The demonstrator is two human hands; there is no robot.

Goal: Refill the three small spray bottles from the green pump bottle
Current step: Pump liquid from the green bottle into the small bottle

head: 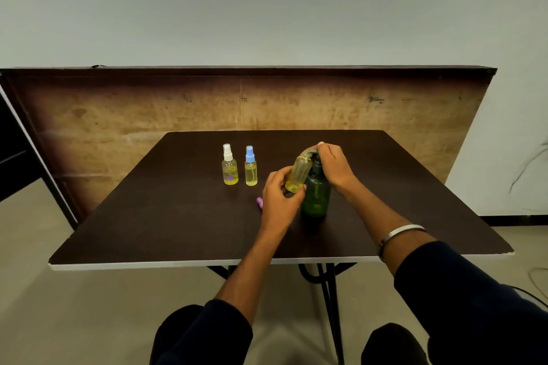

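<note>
The left hand grips an uncapped small spray bottle, tilted with its mouth at the spout of the green pump bottle, whose pump head the right hand curls over. A pink cap lies just beside the left hand. 2 capped bottles, white-topped and blue-topped, stand apart on the dark table.

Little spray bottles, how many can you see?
3. The white-capped bottle and the blue-capped bottle stand together on the table. The left hand holds the open bottle, tilted, against the green pump bottle.
</note>
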